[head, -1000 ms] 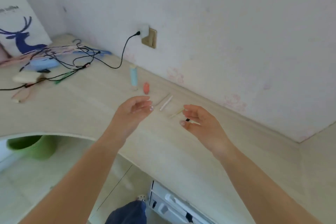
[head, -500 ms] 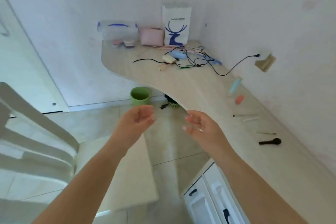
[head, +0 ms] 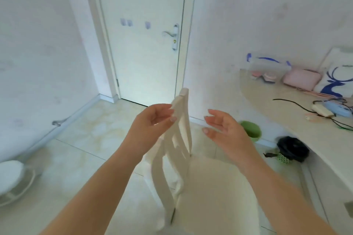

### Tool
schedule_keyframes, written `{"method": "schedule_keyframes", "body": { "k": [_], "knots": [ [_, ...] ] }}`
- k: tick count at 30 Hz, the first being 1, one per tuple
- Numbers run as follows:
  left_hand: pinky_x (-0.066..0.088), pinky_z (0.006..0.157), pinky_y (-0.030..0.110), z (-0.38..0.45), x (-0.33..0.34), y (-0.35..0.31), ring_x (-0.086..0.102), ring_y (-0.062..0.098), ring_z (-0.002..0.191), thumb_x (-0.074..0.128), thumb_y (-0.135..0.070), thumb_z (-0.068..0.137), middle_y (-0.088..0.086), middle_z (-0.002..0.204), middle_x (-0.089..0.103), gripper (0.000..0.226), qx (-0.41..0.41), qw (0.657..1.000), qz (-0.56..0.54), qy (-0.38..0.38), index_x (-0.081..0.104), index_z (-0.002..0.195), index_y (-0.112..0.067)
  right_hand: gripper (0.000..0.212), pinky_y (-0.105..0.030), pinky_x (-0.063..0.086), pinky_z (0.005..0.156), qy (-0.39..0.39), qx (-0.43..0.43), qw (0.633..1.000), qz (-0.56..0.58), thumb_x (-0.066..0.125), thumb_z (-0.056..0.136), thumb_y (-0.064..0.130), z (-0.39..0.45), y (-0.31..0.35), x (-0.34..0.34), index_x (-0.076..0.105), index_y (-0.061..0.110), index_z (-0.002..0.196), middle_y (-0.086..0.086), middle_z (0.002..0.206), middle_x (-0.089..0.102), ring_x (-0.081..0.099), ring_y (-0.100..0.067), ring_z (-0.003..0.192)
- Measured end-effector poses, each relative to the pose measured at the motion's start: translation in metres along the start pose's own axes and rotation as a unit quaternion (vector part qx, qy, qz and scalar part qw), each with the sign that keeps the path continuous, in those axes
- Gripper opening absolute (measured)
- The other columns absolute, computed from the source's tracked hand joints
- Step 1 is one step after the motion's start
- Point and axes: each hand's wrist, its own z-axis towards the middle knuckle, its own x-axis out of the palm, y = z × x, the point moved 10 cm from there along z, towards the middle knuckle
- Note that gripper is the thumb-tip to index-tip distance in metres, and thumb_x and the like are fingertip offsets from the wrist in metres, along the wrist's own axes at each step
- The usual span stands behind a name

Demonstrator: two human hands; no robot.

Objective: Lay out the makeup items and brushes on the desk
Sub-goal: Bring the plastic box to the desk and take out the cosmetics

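Hands fill the middle of the head view, both raised above a white wooden slat-back chair [head: 179, 150] that stands on the pale tiled floor [head: 86, 139]. The left hand [head: 152, 122] hangs with palm turned inward, its fingers [head: 166, 113] loosely curved and apart from the thumb, holding nothing; its fingertips lie in front of the chair's top rail, and whether they touch it cannot be told. The right hand [head: 223, 128] faces it across a gap, fingers [head: 212, 115] relaxed and slightly spread, thumb apart, also empty.

At the right edge runs the curved light wooden desk [head: 277, 112]. At its far end sit a clear plastic box with a blue-handled lid [head: 267, 66], a soft pink pouch [head: 301, 79] just beside it, and a white bag printed with a blue deer [head: 336, 78] leaning at the wall. Nearer lie tangled black cables [head: 305, 105], a small white charger-like block [head: 321, 109] and a light blue flat object [head: 338, 110]. Makeup items and brushes cannot be made out on the part of the desk in view.

Under the desk stand a green plastic bin [head: 251, 129] and a black round object [head: 293, 148]. A white door with a silver lever handle [head: 145, 34] closes the far wall.
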Motion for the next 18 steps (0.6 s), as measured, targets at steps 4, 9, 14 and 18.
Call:
{"method": "schedule_keyframes", "body": {
  "k": [4,9,14,18],
  "knots": [
    [0.049,0.071,0.007,0.033,-0.107,0.011,0.064,-0.005,0.095,0.071,-0.018,0.082,-0.014,0.102,0.071,0.024,-0.014,0.999,0.045,-0.009,0.065,0.103,-0.028,0.04,-0.025,0.042,0.097,0.01,-0.024,1.0,0.018,0.069,0.081,0.011,0.058,0.03,0.096,0.053,0.041,0.103,0.016,0.109,0.061,0.056,0.001,0.109],
    [0.046,0.079,0.015,0.075,-0.22,0.027,0.064,-0.002,0.098,0.072,-0.019,0.081,-0.012,0.103,0.071,0.024,-0.049,0.996,0.068,-0.043,0.065,0.101,-0.03,0.038,-0.015,0.044,0.088,0.05,-0.029,0.998,0.027,0.07,0.081,0.018,0.118,0.051,0.196,0.054,0.039,0.108,0.017,0.11,0.062,0.055,0.013,0.105],
    [0.046,0.079,0.015,0.122,-0.278,0.041,0.064,0.001,0.098,0.071,-0.017,0.081,-0.01,0.104,0.071,0.024,-0.066,0.994,0.06,-0.063,0.066,0.101,-0.028,0.039,-0.016,0.043,0.089,0.056,-0.018,0.998,0.027,0.071,0.08,0.019,0.168,0.044,0.246,0.057,0.033,0.114,0.018,0.113,0.062,0.054,0.009,0.11],
    [0.045,0.073,0.01,0.166,-0.287,0.051,0.064,-0.001,0.098,0.071,-0.018,0.081,-0.011,0.104,0.071,0.023,-0.074,0.994,0.068,-0.043,0.065,0.101,-0.029,0.038,-0.017,0.043,0.089,0.049,-0.003,0.998,0.025,0.071,0.08,0.018,0.212,0.029,0.263,0.057,0.033,0.112,0.018,0.113,0.062,0.053,0.012,0.108]
  ]
}}
